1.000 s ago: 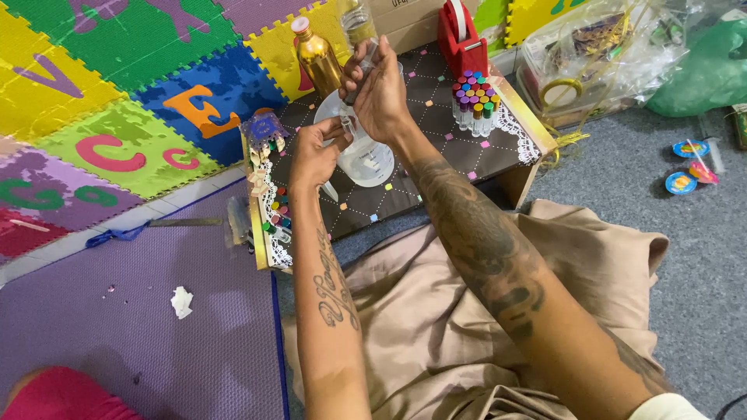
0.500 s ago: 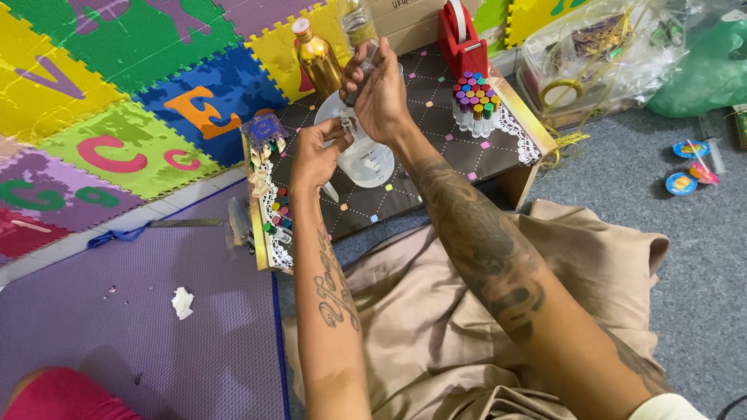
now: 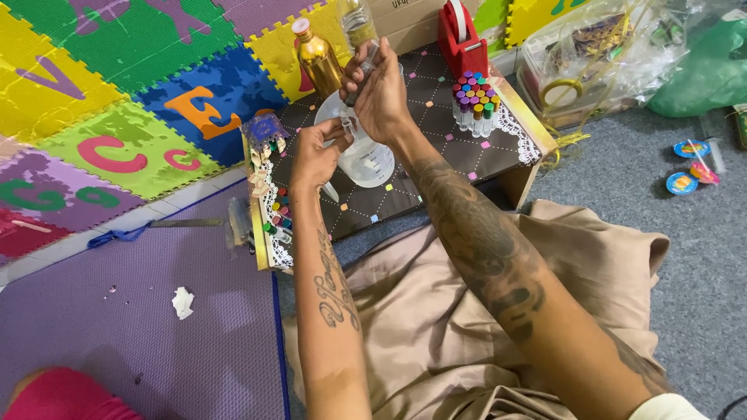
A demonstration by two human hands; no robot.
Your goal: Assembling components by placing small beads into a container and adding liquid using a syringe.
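Observation:
My right hand (image 3: 379,95) is closed around a thin clear tube-like tool, a syringe or dropper (image 3: 359,70), held upright over a clear measuring beaker (image 3: 366,159). My left hand (image 3: 315,152) pinches a small clear vial (image 3: 330,189) just left of the beaker. Both hands hover above a small low table (image 3: 436,148) with a dark diamond-patterned top and lace trim. A gold bottle (image 3: 317,58) and a clear bottle (image 3: 358,22) stand behind my hands.
A cluster of small vials with coloured caps (image 3: 476,99) and a red tape dispenser (image 3: 461,35) sit at the table's right. Colourful foam letter mats (image 3: 117,101) lie left, plastic bags (image 3: 607,54) at back right, a crumpled tissue (image 3: 182,302) on the purple mat.
Both hands stay almost still over the beaker; the right hand has shifted only very slightly.

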